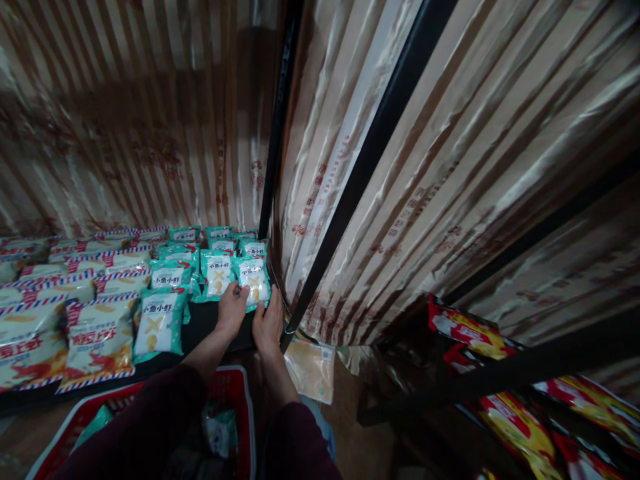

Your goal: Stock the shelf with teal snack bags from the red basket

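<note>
at the dark shelf's point(203, 320) front right corner, with little room beside the black post point(345, 217) and pleated, shiny sheeting point(430, 160), the left hand point(232, 311) and right hand point(269, 323) clasp a puffy teal-and-white packet point(253, 277) between them.

Head-worn view, facing forward, angled down

The pleated beige curtains point(435, 167) with red print are hanging behind black posts point(373, 153). The brown floor point(350, 400) lies in dim light.
</note>
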A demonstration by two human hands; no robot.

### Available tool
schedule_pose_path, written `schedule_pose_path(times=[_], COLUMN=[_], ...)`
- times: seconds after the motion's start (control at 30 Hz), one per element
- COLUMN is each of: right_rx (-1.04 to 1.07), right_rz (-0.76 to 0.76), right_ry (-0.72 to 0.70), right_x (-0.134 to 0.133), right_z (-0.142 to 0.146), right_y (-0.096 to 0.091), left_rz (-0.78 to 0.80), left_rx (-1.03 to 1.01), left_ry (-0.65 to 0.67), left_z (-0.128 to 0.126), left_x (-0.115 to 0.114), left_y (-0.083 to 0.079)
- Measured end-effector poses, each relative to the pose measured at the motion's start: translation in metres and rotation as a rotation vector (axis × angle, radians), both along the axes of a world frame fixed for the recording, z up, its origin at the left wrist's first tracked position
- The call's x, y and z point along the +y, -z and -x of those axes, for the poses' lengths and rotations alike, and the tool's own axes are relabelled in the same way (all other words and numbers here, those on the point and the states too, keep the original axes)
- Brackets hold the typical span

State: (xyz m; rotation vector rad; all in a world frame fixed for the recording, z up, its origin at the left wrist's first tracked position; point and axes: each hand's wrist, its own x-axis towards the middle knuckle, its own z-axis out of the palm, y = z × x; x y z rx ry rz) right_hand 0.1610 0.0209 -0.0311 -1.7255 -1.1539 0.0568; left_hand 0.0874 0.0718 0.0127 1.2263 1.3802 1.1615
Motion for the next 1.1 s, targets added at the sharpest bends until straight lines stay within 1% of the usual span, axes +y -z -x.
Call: schedule_pose_path(times=[0.1,0.2,0.33,0.43,0.57,0.73,0.83,0.9,1.03,1.1], right_rx=[0.018,0.007,-0.031,-0.100,-0.150,-0.169,-0.166,-0.162,-0.144,-0.132], right_rz=[0.019,0.028,0.035,0.103,0.172,0.173,0.173,0.180,0.215,0.218], right_ry=[0.003,-0.008,-0.012,-0.016,-0.015,-0.045,-0.033,-0.021,-0.024,-0.035], right_x=[0.005,0.009,0.011,0.010,0.008,0.007,0.008,0.009,0.014,0.015], right_z=[-0.006,-0.009,-0.006,-0.001,0.002,0.000,0.000,-0.001,-0.003,-0.005], right_y=[-0.005,-0.006,-0.002,0.000,-0.001,-0.001,0.000,0.002,0.005,0.006], left_rz=[-0.037,-0.080,-0.133,-0.153,-0.137,-0.145,-0.177,-0.217,-0.356,-0.410], left_rx=[-0.028,-0.031,0.098,0.197,0.273,0.343,0.355,0.371,0.418,0.426], left_ry=[0.003,0.004,-0.007,-0.016,0.014,0.029,0.032,0.029,0.031,0.047], left_z=[-0.006,-0.012,-0.019,-0.023,-0.026,-0.027,-0.027,-0.027,-0.026,-0.026], left_x=[0.010,0.019,0.026,0.028,0.031,0.035,0.033,0.028,0.014,0.010], left_y=[0.003,0.006,0.008,0.013,0.019,0.022,0.020,0.019,0.020,0.022])
